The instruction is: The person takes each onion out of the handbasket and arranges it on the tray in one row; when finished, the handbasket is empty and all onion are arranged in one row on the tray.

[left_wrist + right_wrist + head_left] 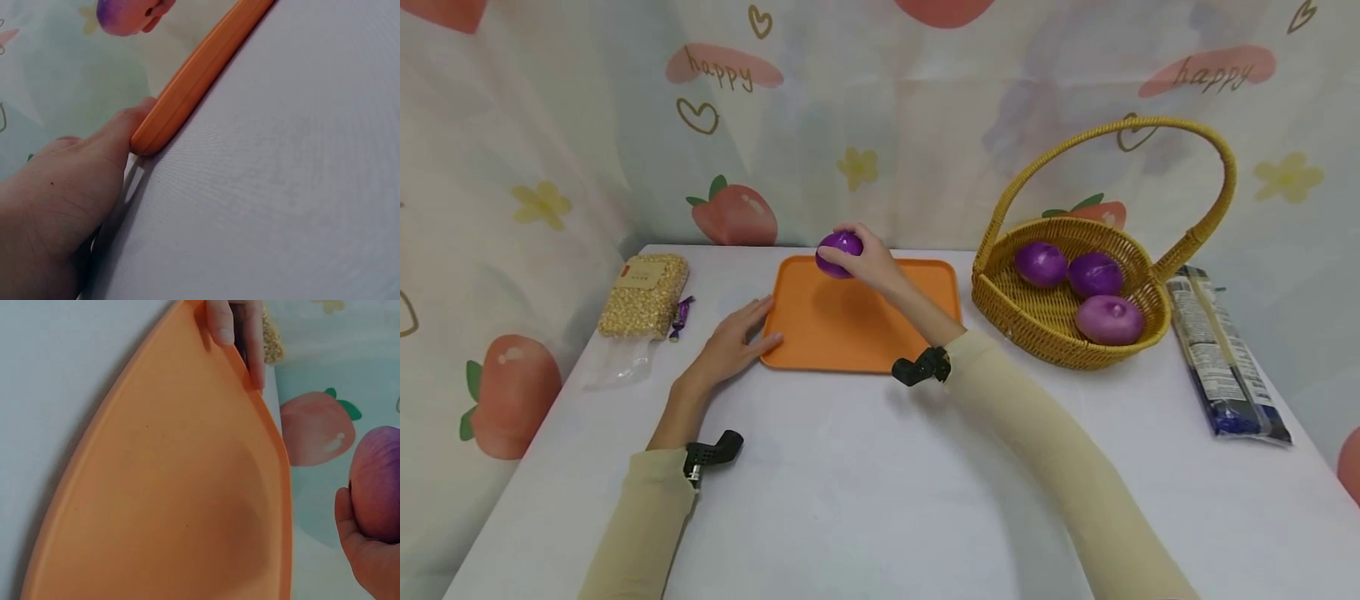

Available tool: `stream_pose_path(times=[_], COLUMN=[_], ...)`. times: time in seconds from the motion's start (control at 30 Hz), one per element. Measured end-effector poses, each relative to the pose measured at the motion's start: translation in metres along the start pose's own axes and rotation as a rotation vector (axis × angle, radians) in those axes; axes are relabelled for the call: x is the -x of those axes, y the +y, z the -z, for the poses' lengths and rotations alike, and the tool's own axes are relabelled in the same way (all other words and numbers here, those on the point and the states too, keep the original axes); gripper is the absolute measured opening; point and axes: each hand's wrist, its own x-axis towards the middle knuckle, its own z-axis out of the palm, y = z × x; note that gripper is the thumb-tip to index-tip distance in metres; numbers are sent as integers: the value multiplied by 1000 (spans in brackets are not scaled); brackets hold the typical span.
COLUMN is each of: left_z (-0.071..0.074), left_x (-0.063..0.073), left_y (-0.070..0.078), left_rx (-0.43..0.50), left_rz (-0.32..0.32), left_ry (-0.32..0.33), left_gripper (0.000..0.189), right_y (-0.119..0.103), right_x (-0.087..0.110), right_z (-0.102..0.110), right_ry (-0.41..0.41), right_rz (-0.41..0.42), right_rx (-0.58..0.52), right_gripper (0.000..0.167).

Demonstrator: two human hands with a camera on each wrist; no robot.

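Note:
My right hand [871, 262] holds a purple onion [832, 262] above the far part of an orange tray [842, 329]. In the right wrist view, the onion [377, 481] shows a veined, pink-purple skin, with fingers curled against it. My left hand [730, 342] rests at the tray's left edge with its fingers nearly straight; its thumb lies by the rim. The left wrist view shows that hand [75, 181] touching the tray's corner [156, 131]. To the right, a yellow wicker basket [1000, 312] contains purple onions [1041, 264], one of them paler pink [1109, 320].
A bag of yellow kernels [643, 296] lies at the far left, with a small purple-wrapped candy [681, 317] beside it. A long printed packet [1228, 358] lies right of the basket, whose tall handle [1120, 125] arches up. A patterned curtain [880, 125] hangs behind the white table.

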Motion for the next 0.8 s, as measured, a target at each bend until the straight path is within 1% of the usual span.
stream_pose_path(times=[0.07, 0.2, 0.43, 0.57, 0.8], left_z=[1, 1, 1, -1, -1], left_x=[-1, -1, -2, -3, -4], left_y=[0, 0, -4, -5, -7], left_rx=[-1, -2, -10, -1, -1], left_rz=[6, -3, -45, -54, -47], left_ry=[4, 6, 31, 27, 22], left_gripper=[74, 73, 71, 71, 71], right_y=[-1, 0, 6, 8, 11], right_x=[-2, -6, -18, -23, -31], right_z=[-1, -5, -16, -20, -20], right_ry=[2, -12, -29, -39, -38], right_rz=[7, 3, -9, -25, -23], right_rx=[5, 30, 75, 97, 131], right_gripper=[57, 57, 59, 61, 61])
